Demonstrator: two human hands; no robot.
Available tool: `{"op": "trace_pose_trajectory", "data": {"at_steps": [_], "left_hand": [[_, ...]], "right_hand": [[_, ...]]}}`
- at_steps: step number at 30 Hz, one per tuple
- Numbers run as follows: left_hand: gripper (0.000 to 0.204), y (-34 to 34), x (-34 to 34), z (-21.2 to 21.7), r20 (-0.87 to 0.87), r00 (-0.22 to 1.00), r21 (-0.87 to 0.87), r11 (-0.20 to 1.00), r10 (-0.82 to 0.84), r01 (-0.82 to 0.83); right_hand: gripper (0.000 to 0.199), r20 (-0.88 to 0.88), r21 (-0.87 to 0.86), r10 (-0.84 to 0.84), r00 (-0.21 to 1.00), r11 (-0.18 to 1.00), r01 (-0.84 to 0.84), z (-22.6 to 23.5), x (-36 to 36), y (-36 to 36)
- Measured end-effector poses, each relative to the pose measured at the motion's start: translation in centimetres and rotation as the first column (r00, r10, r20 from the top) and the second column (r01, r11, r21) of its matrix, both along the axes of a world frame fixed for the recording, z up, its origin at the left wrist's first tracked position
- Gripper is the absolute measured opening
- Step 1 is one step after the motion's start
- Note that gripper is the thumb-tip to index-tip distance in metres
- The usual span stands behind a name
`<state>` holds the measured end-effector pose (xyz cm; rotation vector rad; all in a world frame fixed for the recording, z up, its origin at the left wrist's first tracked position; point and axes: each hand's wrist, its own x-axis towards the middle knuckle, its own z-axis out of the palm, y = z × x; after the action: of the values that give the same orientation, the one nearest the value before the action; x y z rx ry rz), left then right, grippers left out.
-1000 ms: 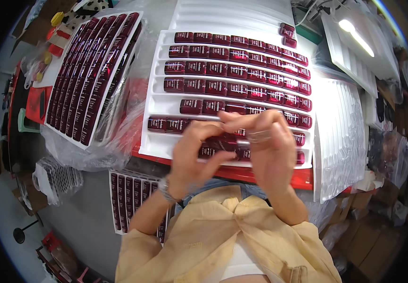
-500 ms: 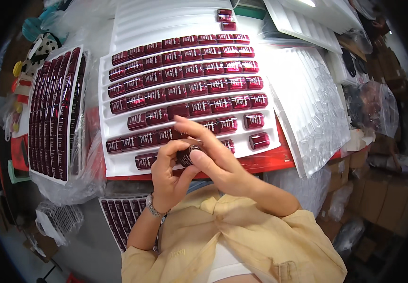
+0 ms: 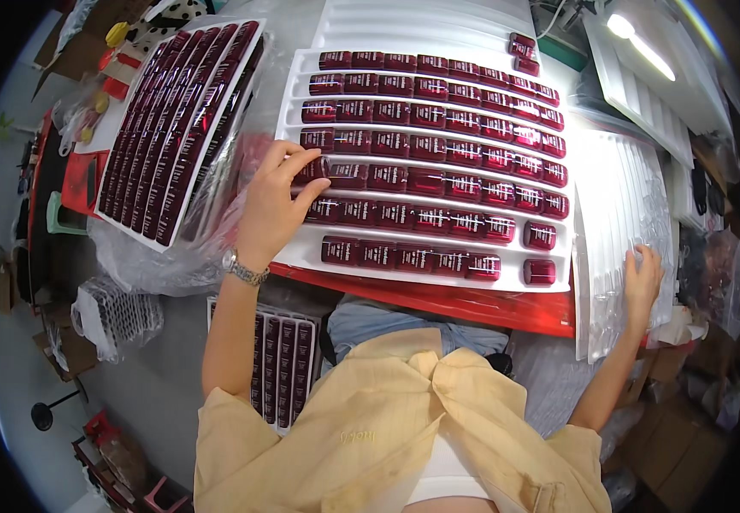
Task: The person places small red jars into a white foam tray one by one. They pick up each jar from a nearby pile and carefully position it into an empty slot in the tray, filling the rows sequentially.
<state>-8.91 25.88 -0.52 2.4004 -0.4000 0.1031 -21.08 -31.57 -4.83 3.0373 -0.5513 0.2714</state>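
A white ridged tray [image 3: 288,104] holds rows of small glossy dark red containers [image 3: 425,180] with pale print; gaps show near the right ends of the two nearest rows. My left hand [image 3: 277,201], a metal watch on its wrist, pinches a dark red container [image 3: 312,170] between thumb and fingers at the left end of the fifth row. Far to the right, my right hand [image 3: 643,278] rests over a sheet of clear plastic pieces [image 3: 613,265], its fingers bent and apart. Whether its fingertips touch a piece is too small to tell.
Stacked trays of dark red containers [image 3: 177,128] lean at the left, wrapped in clear plastic. Another filled tray [image 3: 283,368] is low beside my left arm. Two loose containers [image 3: 522,53] lie at the back. A red table edge [image 3: 438,303] runs before me; a lamp [image 3: 642,44] shines upper right.
My hands were together over the tray's front around a dark container. They have parted: the left to the tray's left side, the right to the clear pieces. The fifth row's left end is now filled.
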Motion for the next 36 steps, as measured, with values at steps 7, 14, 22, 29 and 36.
{"op": "trace_pose_trajectory", "data": {"at_steps": [7, 14, 22, 29, 36], "left_hand": [[0.033, -1.2, -0.5, 1.1, 0.078, 0.996, 0.134, 0.989, 0.053, -0.063], [0.025, -10.1, -2.4, 1.7, 0.423, 0.903, 0.130, 0.991, -0.068, 0.014], [0.036, -18.4, -3.7, 0.1, 0.207, 0.913, 0.085, 0.936, -0.351, 0.341], [0.038, -17.6, -3.4, 1.0, 0.110, 0.908, -0.456, 0.791, -0.404, 0.407], [0.033, -17.0, -2.7, 0.9, 0.408, 0.799, -0.107, 0.847, -0.441, 0.522]], "right_hand": [[0.028, 0.109, 0.042, 0.003, 0.994, 0.999, -0.007, -0.6, 1.5, -2.9], [0.032, 0.335, 0.372, -0.171, 0.927, 0.927, 0.037, 1.7, 2.0, 0.0], [0.029, 0.346, 0.918, -0.106, 0.932, -0.169, -0.360, 4.4, 3.9, 9.7], [0.026, 0.134, 0.983, 0.450, 0.883, -0.175, -0.059, 7.8, 5.9, 17.1], [0.026, 0.018, 0.995, 0.534, 0.845, -0.091, 0.036, 8.3, 8.4, 18.8]]}}
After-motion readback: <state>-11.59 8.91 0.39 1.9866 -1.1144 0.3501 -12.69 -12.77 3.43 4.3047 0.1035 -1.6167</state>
